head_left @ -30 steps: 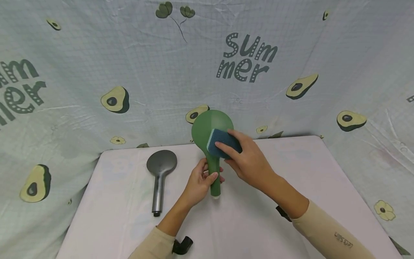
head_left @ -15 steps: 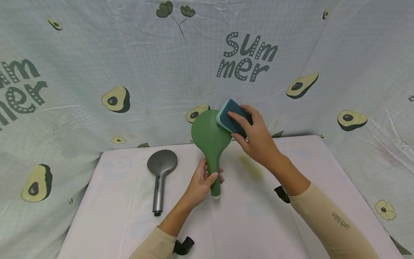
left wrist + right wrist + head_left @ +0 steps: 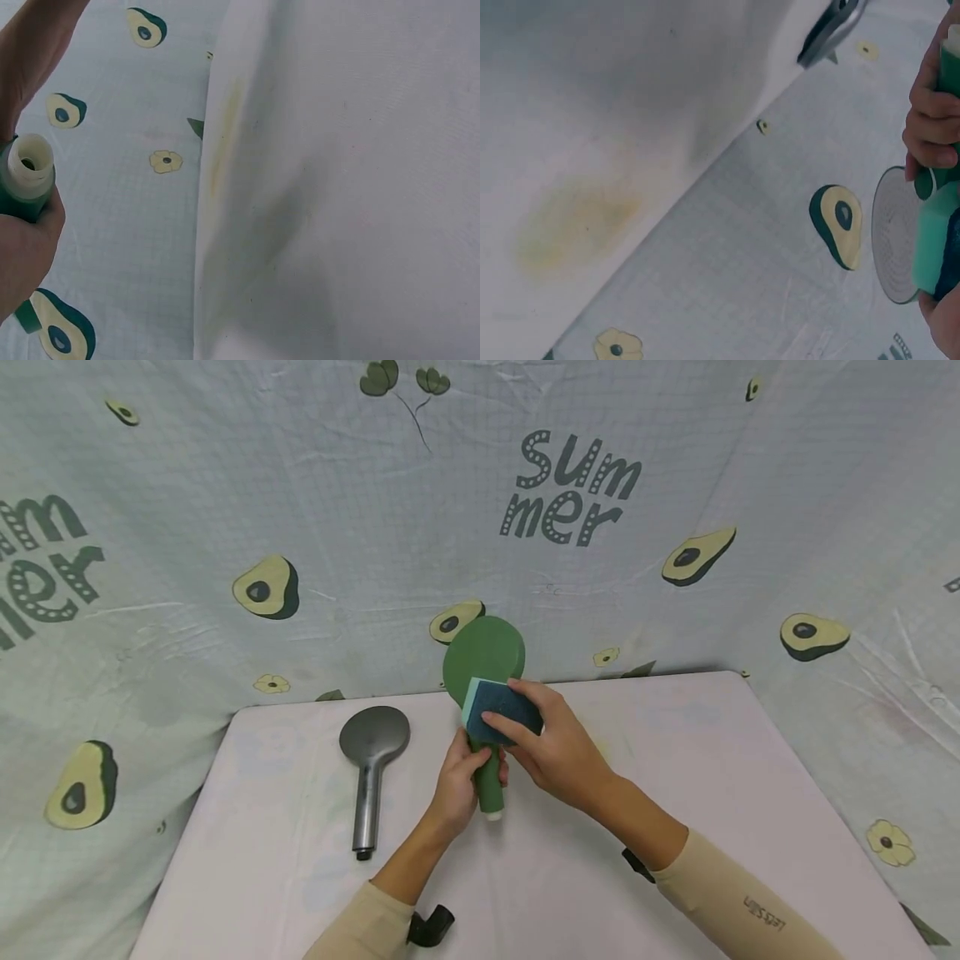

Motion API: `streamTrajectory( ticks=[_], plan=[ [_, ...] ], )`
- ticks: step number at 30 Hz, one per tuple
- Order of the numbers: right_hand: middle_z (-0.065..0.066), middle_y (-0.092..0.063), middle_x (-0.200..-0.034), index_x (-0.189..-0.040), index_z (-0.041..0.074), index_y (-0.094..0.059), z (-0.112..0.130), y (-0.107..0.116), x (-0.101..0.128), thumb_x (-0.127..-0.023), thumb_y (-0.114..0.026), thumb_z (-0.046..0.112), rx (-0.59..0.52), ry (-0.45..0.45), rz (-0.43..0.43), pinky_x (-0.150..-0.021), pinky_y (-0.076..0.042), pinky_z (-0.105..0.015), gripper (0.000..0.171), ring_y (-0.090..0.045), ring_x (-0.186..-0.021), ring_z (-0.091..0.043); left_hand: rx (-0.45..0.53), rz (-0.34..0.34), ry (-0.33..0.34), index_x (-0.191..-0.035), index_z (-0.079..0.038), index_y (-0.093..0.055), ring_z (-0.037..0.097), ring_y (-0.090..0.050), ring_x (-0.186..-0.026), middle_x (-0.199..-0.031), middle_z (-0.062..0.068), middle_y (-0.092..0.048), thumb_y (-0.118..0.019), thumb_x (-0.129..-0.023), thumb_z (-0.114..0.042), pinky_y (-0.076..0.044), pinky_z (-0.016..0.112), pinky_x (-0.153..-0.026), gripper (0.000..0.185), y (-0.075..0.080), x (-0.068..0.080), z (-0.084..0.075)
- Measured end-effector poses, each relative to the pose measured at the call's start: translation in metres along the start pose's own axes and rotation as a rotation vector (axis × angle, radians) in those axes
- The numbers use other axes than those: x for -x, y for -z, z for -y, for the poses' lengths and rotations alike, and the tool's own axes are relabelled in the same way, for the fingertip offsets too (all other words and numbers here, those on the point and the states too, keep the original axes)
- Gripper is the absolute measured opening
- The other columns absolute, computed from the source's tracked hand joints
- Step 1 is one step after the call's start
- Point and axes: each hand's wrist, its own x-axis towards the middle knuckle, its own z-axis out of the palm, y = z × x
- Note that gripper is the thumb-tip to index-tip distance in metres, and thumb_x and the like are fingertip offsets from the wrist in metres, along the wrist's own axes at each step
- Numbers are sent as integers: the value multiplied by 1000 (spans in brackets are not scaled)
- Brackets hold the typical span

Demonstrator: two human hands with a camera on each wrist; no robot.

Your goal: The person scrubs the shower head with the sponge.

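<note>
A green handheld shower head [image 3: 483,656] is held up over the table, its round head at the top. My left hand [image 3: 453,781] grips its handle, thumb across the front. In the left wrist view the white threaded end [image 3: 31,157] of the handle sticks out of the fist. My right hand [image 3: 566,743] pinches a sponge [image 3: 504,712], dark blue on one face and light green on the other. The sponge lies against the neck of the shower head, covering the top of the handle. In the right wrist view the perforated spray face [image 3: 894,236] shows behind the sponge.
A second shower head [image 3: 375,735], dark grey with a chrome handle, lies on the table to the left. The pale cloth-covered table [image 3: 285,877] meets an avocado-print curtain [image 3: 360,560] at its back edge. A yellowish stain [image 3: 577,225] marks the tablecloth.
The sponge moved up to the right rim of the round head, then came down and left to the neck. The shower head has turned slightly in my left hand.
</note>
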Motion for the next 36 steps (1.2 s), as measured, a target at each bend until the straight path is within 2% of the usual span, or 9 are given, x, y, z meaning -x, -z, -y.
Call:
streamTrajectory(
  ticks=[3,7,12,16,20,25,28,32,36],
  plan=[
    [-29,-43,-148,-144,22,-53,2,1,1,-86,-82,6,15,13,1,-106,-51,-56,66,-46,-137,-43,-6,-21,-23,-136,1,-35,11,-56,-69,-90,3,-54,-37,-102,-4,-52,23,-67,34,-1,1,0],
    [-29,-41,-150,-145,22,-54,-5,11,-7,-87,-82,9,42,-9,-30,-106,-51,-57,65,-47,-137,-44,-80,-84,-31,-132,1,-36,9,-54,-58,-74,0,-54,-50,-102,-8,-48,22,-57,34,-1,1,-1],
    [-26,-37,-156,-147,18,-55,-28,34,-21,-90,-82,13,-22,-170,-61,-105,-51,-60,64,-43,-141,-45,-129,-156,17,-137,-3,-33,11,-50,-48,-61,0,-52,-60,-101,-10,-46,24,-49,46,-3,2,-1],
    [-22,-33,-160,-150,15,-53,-50,50,-30,-94,-78,12,-133,-319,-27,-106,-50,-57,62,-40,-145,-40,-125,-125,39,-135,-5,-34,11,-52,-49,-68,1,-54,-58,-103,-7,-47,24,-50,39,-3,2,0],
    [-21,-31,-162,-152,14,-52,-66,56,-35,-95,-75,11,-177,-381,13,-106,-50,-57,61,-40,-145,-40,-147,-80,59,-135,-5,-39,12,-57,-60,-78,2,-56,-55,-105,-9,-51,25,-62,34,0,1,1],
    [-21,-31,-162,-152,15,-52,-74,58,-40,-96,-75,12,-172,-400,22,-106,-50,-58,61,-41,-145,-40,-248,-56,84,-143,-1,-48,16,-53,-85,-101,8,-58,-57,-106,-18,-47,30,-78,42,3,0,2],
    [-20,-31,-162,-152,15,-52,-73,57,-42,-96,-75,12,-176,-395,36,-106,-50,-58,60,-42,-144,-40,-269,-6,95,-146,3,-51,15,-52,-96,-118,16,-57,-60,-105,-17,-47,30,-84,46,4,0,2],
    [-21,-33,-161,-151,17,-52,-64,55,-43,-96,-76,15,-136,-348,49,-106,-50,-58,60,-39,-145,-41,-286,44,96,-146,8,-50,15,-53,-102,-125,23,-57,-62,-103,-11,-50,29,-88,48,5,1,4],
    [-24,-34,-159,-150,19,-53,-54,52,-41,-94,-78,15,-70,-280,24,-107,-49,-59,62,-37,-145,-43,-347,31,74,-146,5,-51,19,-56,-110,-131,22,-59,-66,-101,-11,-53,30,-89,50,6,2,5]
  ],
)
